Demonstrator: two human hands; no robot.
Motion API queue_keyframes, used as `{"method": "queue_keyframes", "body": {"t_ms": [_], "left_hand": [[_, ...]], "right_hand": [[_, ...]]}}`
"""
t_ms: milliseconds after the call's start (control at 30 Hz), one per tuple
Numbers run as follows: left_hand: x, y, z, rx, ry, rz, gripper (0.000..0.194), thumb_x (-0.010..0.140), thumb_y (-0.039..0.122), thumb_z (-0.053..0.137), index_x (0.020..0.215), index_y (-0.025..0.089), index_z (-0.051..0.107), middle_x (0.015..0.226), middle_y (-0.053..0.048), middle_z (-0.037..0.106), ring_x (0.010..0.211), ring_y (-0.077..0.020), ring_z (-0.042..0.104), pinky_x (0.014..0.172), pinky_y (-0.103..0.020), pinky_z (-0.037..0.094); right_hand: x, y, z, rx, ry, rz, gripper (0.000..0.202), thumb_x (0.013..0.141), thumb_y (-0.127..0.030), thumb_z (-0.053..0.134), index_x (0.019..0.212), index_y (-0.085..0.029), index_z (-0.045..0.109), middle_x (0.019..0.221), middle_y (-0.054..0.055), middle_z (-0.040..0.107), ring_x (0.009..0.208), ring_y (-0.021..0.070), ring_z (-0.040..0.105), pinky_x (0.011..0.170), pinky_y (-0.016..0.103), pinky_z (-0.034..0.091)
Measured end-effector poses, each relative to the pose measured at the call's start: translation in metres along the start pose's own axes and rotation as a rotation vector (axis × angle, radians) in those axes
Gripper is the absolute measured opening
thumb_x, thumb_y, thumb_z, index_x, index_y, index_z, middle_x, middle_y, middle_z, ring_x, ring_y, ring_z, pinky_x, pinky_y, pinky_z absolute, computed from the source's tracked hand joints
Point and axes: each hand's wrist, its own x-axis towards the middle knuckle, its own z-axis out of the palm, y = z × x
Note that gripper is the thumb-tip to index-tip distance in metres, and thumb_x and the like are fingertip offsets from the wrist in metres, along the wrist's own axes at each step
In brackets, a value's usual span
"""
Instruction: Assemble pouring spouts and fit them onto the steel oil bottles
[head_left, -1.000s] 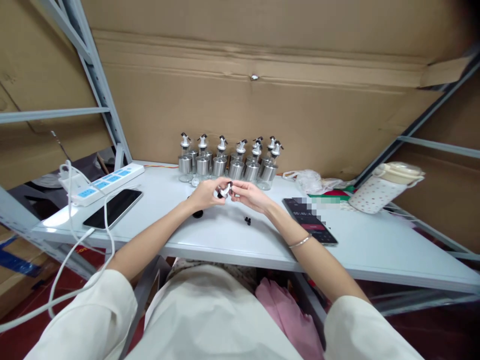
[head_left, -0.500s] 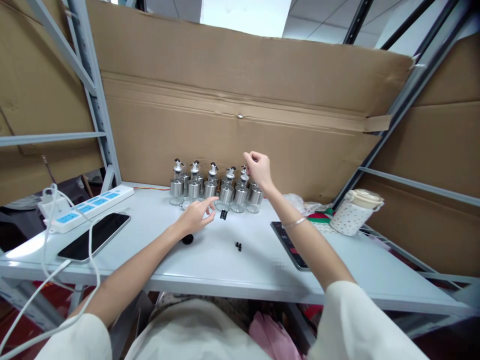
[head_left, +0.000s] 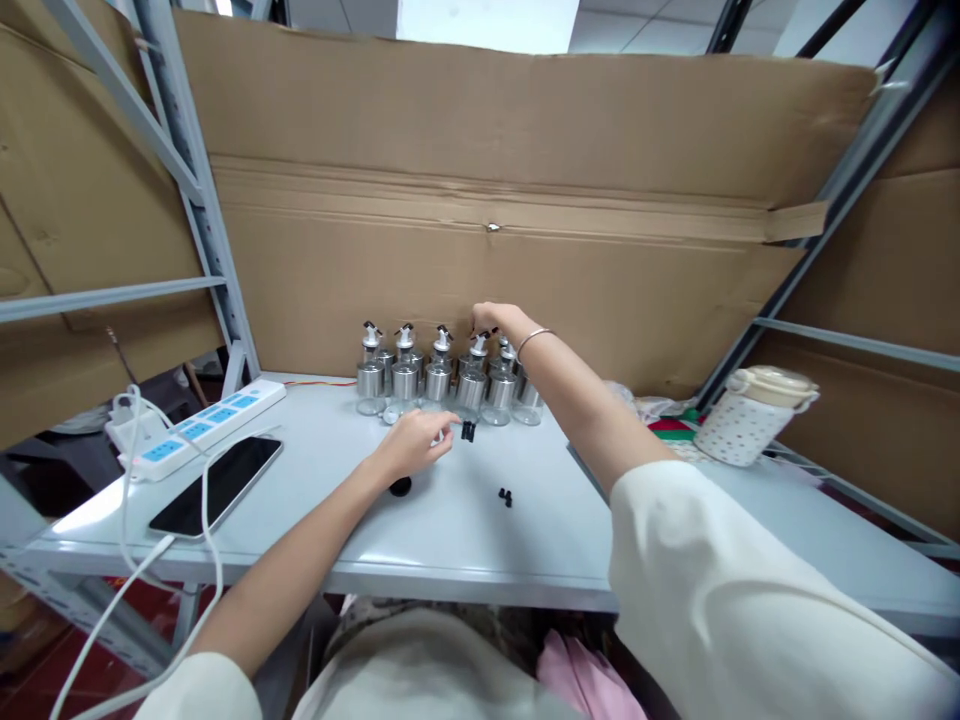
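Note:
Two rows of glass bottles with silver metal sleeves [head_left: 405,380] stand at the back of the table, the front ones topped by white-and-black pourer spouts [head_left: 442,338]. My right hand [head_left: 495,317] reaches over the right part of the group, fingers bent down in a pinch at the spout tops; whatever they grip is hidden. Low in front of the bottles is my left hand [head_left: 420,443], fingers loosely stretched and apart, apparently holding nothing. Small black pieces [head_left: 468,431] lie just beyond its fingertips. A round black object [head_left: 400,487] sits under the left wrist, and tiny black parts [head_left: 506,497] lie farther right.
On the left are a white power strip [head_left: 202,425], a dark phone [head_left: 217,487] and white cables [head_left: 206,500]. A spotted white canister [head_left: 750,420] stands at the right. Cardboard [head_left: 487,120] walls the back, and my right arm covers most of another phone.
My right hand has moved from a raised fist down and forward onto the spout tops, its arm stretching across the table. My left hand's fingers have drawn closer together. The view has shifted slightly.

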Motion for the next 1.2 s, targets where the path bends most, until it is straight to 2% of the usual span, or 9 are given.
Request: {"method": "queue_keyframes", "body": {"t_ms": [167, 333, 467, 567, 667, 767, 900, 1033, 1200], "left_hand": [[0.001, 0.0, 0.0, 0.026, 0.009, 0.051, 0.025, 0.084, 0.017, 0.042, 0.103, 0.017, 0.058, 0.086, -0.003, 0.07, 0.073, -0.0144, 0.065, 0.076, -0.029, 0.043], [0.003, -0.001, -0.007, 0.019, 0.219, -0.008, 0.031, 0.084, 0.018, 0.043, 0.113, 0.016, 0.052, 0.092, -0.004, 0.069, 0.08, -0.0157, 0.064, 0.081, -0.031, 0.043], [0.003, -0.003, -0.007, -0.053, 0.421, -0.078, 0.039, 0.086, 0.027, 0.044, 0.124, 0.016, 0.041, 0.102, -0.007, 0.064, 0.09, -0.0176, 0.06, 0.087, -0.034, 0.042], [0.003, -0.004, -0.004, -0.127, 0.475, -0.074, 0.049, 0.088, 0.036, 0.043, 0.131, 0.017, 0.031, 0.112, -0.01, 0.058, 0.098, -0.0195, 0.057, 0.092, -0.039, 0.04], [0.002, -0.005, 0.002, -0.21, 0.47, -0.044, 0.063, 0.086, 0.047, 0.045, 0.138, 0.018, 0.021, 0.121, -0.013, 0.052, 0.105, -0.0219, 0.054, 0.096, -0.043, 0.037], [0.002, -0.006, 0.007, -0.309, 0.398, -0.011, 0.078, 0.082, 0.059, 0.047, 0.141, 0.018, 0.016, 0.124, -0.015, 0.048, 0.109, -0.0244, 0.051, 0.099, -0.045, 0.035], [0.003, 0.0, 0.01, -0.414, 0.21, -0.001, 0.083, 0.077, 0.065, 0.051, 0.139, 0.017, 0.025, 0.124, -0.015, 0.049, 0.115, -0.0277, 0.049, 0.099, -0.044, 0.037], [0.002, 0.012, 0.009, -0.43, 0.074, -0.082, 0.073, 0.072, 0.056, 0.063, 0.129, 0.018, 0.037, 0.116, -0.012, 0.056, 0.106, -0.0265, 0.056, 0.09, -0.037, 0.044], [0.001, 0.02, 0.007, -0.371, 0.053, -0.162, 0.05, 0.067, 0.043, 0.068, 0.104, 0.017, 0.046, 0.09, -0.004, 0.062, 0.078, -0.0189, 0.061, 0.071, -0.029, 0.047]], "right_hand": [[0.003, -0.01, 0.007, -0.042, 0.008, -0.013, 0.023, 0.063, -0.019, 0.073, 0.053, -0.002, 0.061, 0.049, 0.004, 0.058, 0.062, 0.0127, 0.061, 0.066, 0.027, 0.046], [-0.006, 0.004, -0.042, -0.035, 0.126, -0.048, 0.029, 0.065, -0.027, 0.073, 0.066, 0.001, 0.065, 0.061, 0.008, 0.063, 0.064, 0.0125, 0.061, 0.068, 0.027, 0.047], [-0.045, 0.014, -0.101, 0.047, 0.528, -0.069, 0.04, 0.075, -0.035, 0.065, 0.088, 0.003, 0.068, 0.082, 0.013, 0.068, 0.08, 0.016, 0.064, 0.076, 0.03, 0.045], [-0.092, 0.008, -0.122, 0.085, 0.8, -0.117, 0.041, 0.081, -0.037, 0.059, 0.098, -0.001, 0.068, 0.096, 0.015, 0.069, 0.091, 0.0179, 0.062, 0.08, 0.033, 0.042], [-0.139, -0.004, -0.108, 0.123, 0.856, -0.212, 0.031, 0.082, -0.031, 0.06, 0.096, -0.005, 0.069, 0.096, 0.014, 0.07, 0.087, 0.0184, 0.061, 0.079, 0.034, 0.043], [-0.171, -0.014, -0.069, 0.184, 0.651, -0.361, 0.021, 0.079, -0.027, 0.064, 0.089, -0.01, 0.069, 0.087, 0.01, 0.07, 0.08, 0.0195, 0.062, 0.077, 0.035, 0.044], [-0.196, -0.024, -0.015, 0.269, 0.36, -0.439, 0.018, 0.08, -0.029, 0.062, 0.089, -0.014, 0.069, 0.086, 0.009, 0.071, 0.076, 0.0195, 0.063, 0.071, 0.032, 0.045], [-0.206, -0.034, 0.014, 0.316, 0.212, -0.453, 0.022, 0.083, -0.03, 0.058, 0.093, -0.013, 0.068, 0.086, 0.009, 0.07, 0.072, 0.0168, 0.061, 0.066, 0.029, 0.042], [-0.204, -0.037, 0.019, 0.467, 0.194, -0.497, 0.025, 0.077, -0.036, 0.064, 0.088, -0.015, 0.067, 0.082, 0.005, 0.068, 0.068, 0.0133, 0.056, 0.065, 0.027, 0.039]]}}
